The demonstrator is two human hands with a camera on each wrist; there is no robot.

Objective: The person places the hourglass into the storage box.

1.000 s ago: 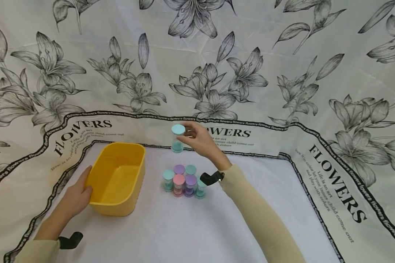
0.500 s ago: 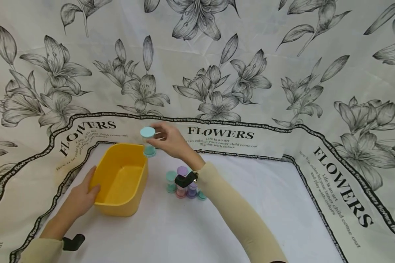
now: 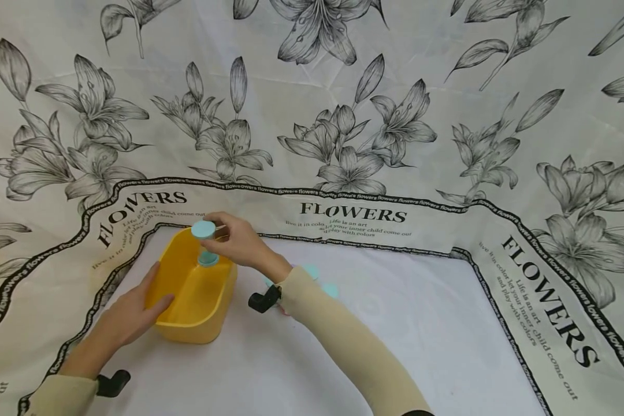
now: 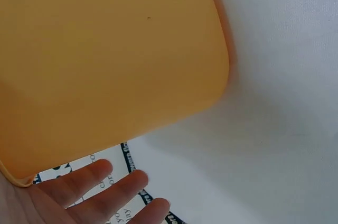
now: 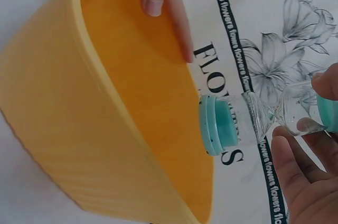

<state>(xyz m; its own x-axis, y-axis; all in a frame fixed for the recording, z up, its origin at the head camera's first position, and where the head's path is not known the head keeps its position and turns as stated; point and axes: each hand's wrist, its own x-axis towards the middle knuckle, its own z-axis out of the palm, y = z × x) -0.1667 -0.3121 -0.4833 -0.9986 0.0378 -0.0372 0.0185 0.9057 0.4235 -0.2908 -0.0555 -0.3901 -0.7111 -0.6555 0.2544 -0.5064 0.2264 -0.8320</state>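
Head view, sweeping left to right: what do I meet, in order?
Left hand → yellow bin → right hand → rightmost teal cap → slanted FLOWERS lettering. The held hourglass is left out, as it overlaps the bin.

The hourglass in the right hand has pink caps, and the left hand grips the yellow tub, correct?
Nearly: the hourglass has turquoise caps, not pink, as the right wrist view shows. The right hand holds it, and the left hand grips the yellow tub.

The tub [image 3: 195,333] looks smooth plastic; the hourglass [image 5: 259,114], glossy, clear; the backdrop [image 3: 270,86], creased cloth.
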